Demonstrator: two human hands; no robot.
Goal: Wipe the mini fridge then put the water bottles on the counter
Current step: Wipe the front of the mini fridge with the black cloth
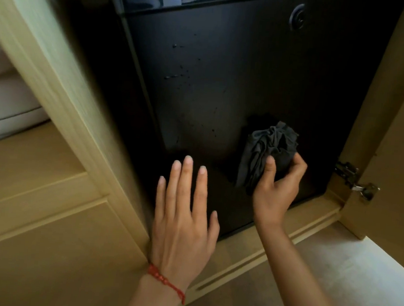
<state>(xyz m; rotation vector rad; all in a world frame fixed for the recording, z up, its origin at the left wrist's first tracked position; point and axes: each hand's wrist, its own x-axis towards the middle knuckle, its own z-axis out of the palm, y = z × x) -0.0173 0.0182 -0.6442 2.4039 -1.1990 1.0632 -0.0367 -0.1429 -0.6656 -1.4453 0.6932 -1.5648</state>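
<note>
Left hand flat (fingers spread) on fridge door | right hand clutches cloth

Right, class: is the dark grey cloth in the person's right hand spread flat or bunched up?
Bunched up. The dark grey cloth is crumpled into folds in the right hand, against the black mini fridge door.

left hand flat, fingers spread; right hand grip closed
</note>
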